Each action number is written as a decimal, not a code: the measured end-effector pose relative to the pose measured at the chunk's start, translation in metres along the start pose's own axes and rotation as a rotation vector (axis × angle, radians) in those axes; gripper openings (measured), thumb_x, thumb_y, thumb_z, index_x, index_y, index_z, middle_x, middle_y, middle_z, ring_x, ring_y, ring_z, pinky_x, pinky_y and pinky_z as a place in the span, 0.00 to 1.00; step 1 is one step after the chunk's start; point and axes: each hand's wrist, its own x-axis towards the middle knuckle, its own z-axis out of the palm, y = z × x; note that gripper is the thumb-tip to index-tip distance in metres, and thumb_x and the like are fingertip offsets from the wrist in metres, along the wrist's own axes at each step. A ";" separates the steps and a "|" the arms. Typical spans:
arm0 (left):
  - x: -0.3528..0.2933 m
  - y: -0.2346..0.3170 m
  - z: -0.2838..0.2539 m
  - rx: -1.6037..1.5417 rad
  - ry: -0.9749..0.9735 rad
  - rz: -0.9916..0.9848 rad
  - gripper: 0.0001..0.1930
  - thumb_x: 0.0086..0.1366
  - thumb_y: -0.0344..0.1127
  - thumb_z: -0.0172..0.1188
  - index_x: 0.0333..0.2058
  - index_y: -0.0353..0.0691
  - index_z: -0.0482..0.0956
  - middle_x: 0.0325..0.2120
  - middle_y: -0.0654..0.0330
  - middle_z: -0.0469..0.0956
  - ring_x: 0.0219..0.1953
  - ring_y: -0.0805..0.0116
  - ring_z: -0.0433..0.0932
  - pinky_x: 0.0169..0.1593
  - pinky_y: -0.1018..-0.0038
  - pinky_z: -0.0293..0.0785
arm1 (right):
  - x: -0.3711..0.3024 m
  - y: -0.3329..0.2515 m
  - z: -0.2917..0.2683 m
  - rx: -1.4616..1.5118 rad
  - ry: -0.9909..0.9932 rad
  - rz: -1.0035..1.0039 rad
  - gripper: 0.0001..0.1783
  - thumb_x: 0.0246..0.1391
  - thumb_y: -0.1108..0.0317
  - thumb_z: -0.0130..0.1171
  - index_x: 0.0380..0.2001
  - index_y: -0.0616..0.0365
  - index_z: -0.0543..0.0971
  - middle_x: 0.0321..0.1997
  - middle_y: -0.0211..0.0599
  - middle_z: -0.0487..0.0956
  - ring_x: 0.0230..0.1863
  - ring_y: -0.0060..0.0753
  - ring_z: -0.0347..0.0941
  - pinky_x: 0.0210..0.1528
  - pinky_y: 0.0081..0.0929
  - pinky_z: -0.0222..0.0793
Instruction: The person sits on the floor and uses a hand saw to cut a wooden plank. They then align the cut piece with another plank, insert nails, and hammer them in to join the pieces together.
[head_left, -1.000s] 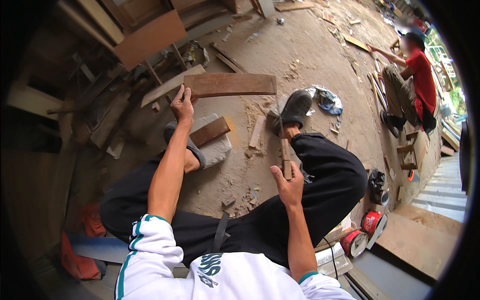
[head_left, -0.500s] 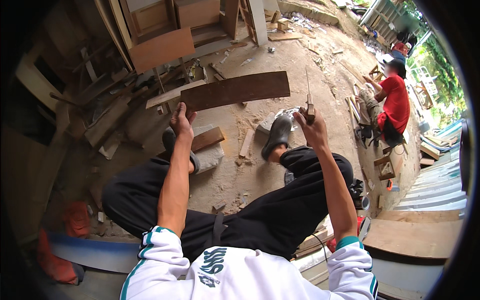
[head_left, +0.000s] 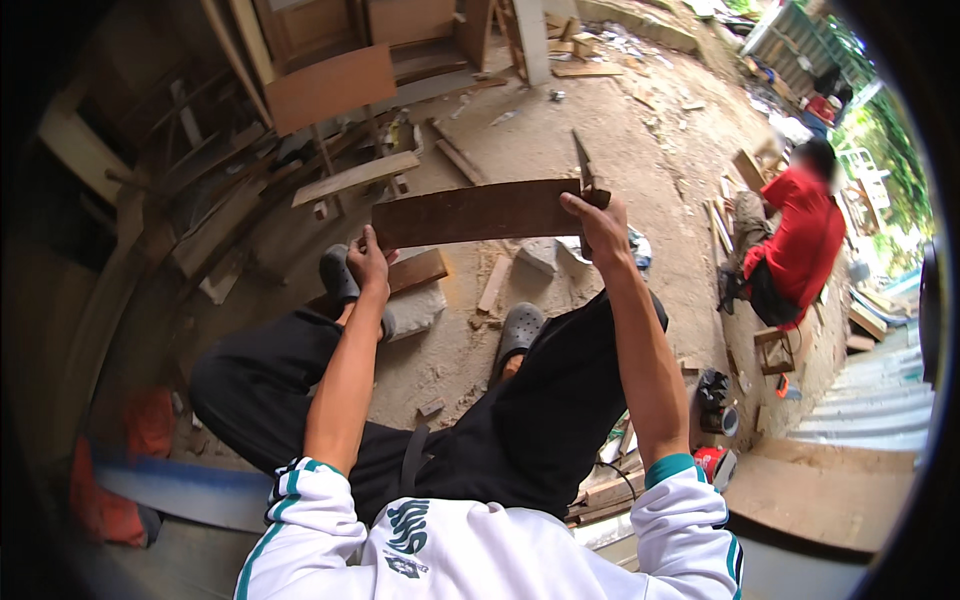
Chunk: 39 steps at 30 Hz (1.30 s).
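Pinching between thumb and fingers, the left hand (head_left: 370,265) holds the dark brown board (head_left: 475,213) by its lower left corner. The right hand (head_left: 605,225) laps over the board's right end, thumb across the face, while also gripping a narrow-bladed tool (head_left: 583,155) whose pointed blade rises beyond the board's upper right corner; how its other fingers bear on the wood cannot be told. A second ago only the left hand held the board, and the tool stood low by the right knee; the board is now steadied at both ends, lengthwise across the body, above the ground.

Beneath, a wooden offcut (head_left: 413,275) lies on a large pale block (head_left: 418,312) near the left shoe (head_left: 340,272). The right shoe (head_left: 521,328) has drawn back from the smaller pale block (head_left: 538,256), toward the body.

Farther out, a tilted brown panel (head_left: 331,90) stands toward the ground's upper left corner. Along its right side a co-worker in a red top (head_left: 805,235) crouches, and corrugated sheeting (head_left: 865,375) lies nearer the right edge.
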 end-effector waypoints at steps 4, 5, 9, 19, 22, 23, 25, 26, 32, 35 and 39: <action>0.046 -0.024 -0.058 0.354 0.091 -0.025 0.28 0.70 0.56 0.51 0.44 0.31 0.79 0.27 0.58 0.80 0.36 0.63 0.82 0.40 0.68 0.77 | 0.017 -0.003 0.025 -0.092 -0.089 -0.047 0.13 0.49 0.65 0.69 0.29 0.61 0.77 0.22 0.26 0.73 0.25 0.22 0.67 0.30 0.27 0.65; 0.077 -0.029 -0.097 0.258 0.246 0.063 0.31 0.68 0.62 0.52 0.38 0.32 0.80 0.41 0.56 0.81 0.25 0.70 0.75 0.31 0.72 0.73 | 0.017 -0.013 0.046 0.013 -0.149 -0.086 0.13 0.49 0.64 0.69 0.28 0.61 0.76 0.21 0.25 0.71 0.24 0.21 0.65 0.28 0.27 0.63; 0.074 -0.016 -0.117 0.234 0.119 -0.005 0.33 0.68 0.62 0.52 0.51 0.34 0.76 0.52 0.53 0.77 0.46 0.63 0.77 0.47 0.65 0.74 | 0.014 -0.025 0.067 0.004 -0.179 -0.107 0.13 0.50 0.66 0.69 0.34 0.62 0.78 0.27 0.27 0.76 0.28 0.21 0.68 0.33 0.24 0.66; 0.020 -0.011 -0.094 0.401 0.087 -0.092 0.46 0.66 0.68 0.48 0.61 0.23 0.63 0.64 0.39 0.62 0.67 0.47 0.60 0.65 0.63 0.59 | 0.011 -0.027 0.110 -0.070 -0.277 -0.205 0.19 0.50 0.69 0.67 0.45 0.63 0.77 0.39 0.42 0.83 0.41 0.33 0.78 0.46 0.29 0.69; 0.018 -0.037 -0.099 0.528 -0.121 -0.087 0.53 0.61 0.72 0.51 0.63 0.20 0.57 0.65 0.34 0.58 0.69 0.46 0.56 0.66 0.62 0.58 | 0.018 -0.021 0.112 -0.110 -0.285 -0.181 0.20 0.49 0.68 0.67 0.46 0.62 0.76 0.41 0.46 0.83 0.44 0.40 0.79 0.48 0.32 0.70; 0.019 -0.040 -0.104 0.610 -0.270 -0.077 0.56 0.60 0.73 0.52 0.64 0.21 0.54 0.66 0.33 0.55 0.70 0.45 0.54 0.67 0.61 0.57 | 0.020 -0.020 0.112 -0.146 -0.273 -0.178 0.20 0.49 0.67 0.67 0.46 0.62 0.76 0.41 0.46 0.83 0.43 0.41 0.79 0.48 0.32 0.70; 0.006 -0.036 -0.087 0.993 -0.507 -0.047 0.60 0.56 0.74 0.55 0.66 0.21 0.49 0.67 0.32 0.51 0.71 0.43 0.51 0.68 0.60 0.55 | 0.026 -0.018 0.103 -0.246 -0.224 -0.170 0.20 0.49 0.67 0.67 0.46 0.62 0.76 0.40 0.48 0.83 0.43 0.43 0.79 0.47 0.34 0.71; -0.005 -0.033 -0.071 1.304 -0.575 -0.018 0.62 0.55 0.75 0.56 0.66 0.21 0.47 0.68 0.32 0.48 0.71 0.42 0.50 0.68 0.60 0.55 | 0.030 -0.017 0.100 -0.263 -0.205 -0.171 0.20 0.49 0.67 0.67 0.45 0.62 0.76 0.39 0.49 0.83 0.42 0.44 0.79 0.47 0.34 0.71; -0.005 -0.017 -0.050 0.879 -0.253 0.218 0.60 0.58 0.74 0.53 0.68 0.24 0.42 0.69 0.30 0.39 0.73 0.41 0.39 0.71 0.55 0.44 | 0.036 -0.020 0.118 -0.243 -0.158 -0.259 0.19 0.49 0.66 0.65 0.45 0.61 0.77 0.38 0.51 0.83 0.41 0.49 0.80 0.44 0.37 0.73; 0.000 0.014 -0.023 0.728 -0.098 0.462 0.58 0.60 0.73 0.51 0.69 0.28 0.43 0.69 0.31 0.39 0.73 0.41 0.36 0.72 0.51 0.39 | 0.024 -0.022 0.137 -0.153 -0.208 -0.259 0.20 0.48 0.65 0.66 0.44 0.62 0.77 0.39 0.51 0.83 0.42 0.49 0.80 0.46 0.38 0.72; -0.025 0.031 0.012 0.798 -0.203 1.059 0.56 0.61 0.73 0.50 0.69 0.30 0.44 0.70 0.36 0.41 0.73 0.39 0.38 0.71 0.47 0.38 | 0.014 -0.024 0.147 -0.194 -0.281 -0.182 0.21 0.47 0.65 0.69 0.44 0.61 0.77 0.39 0.51 0.83 0.44 0.50 0.80 0.46 0.37 0.73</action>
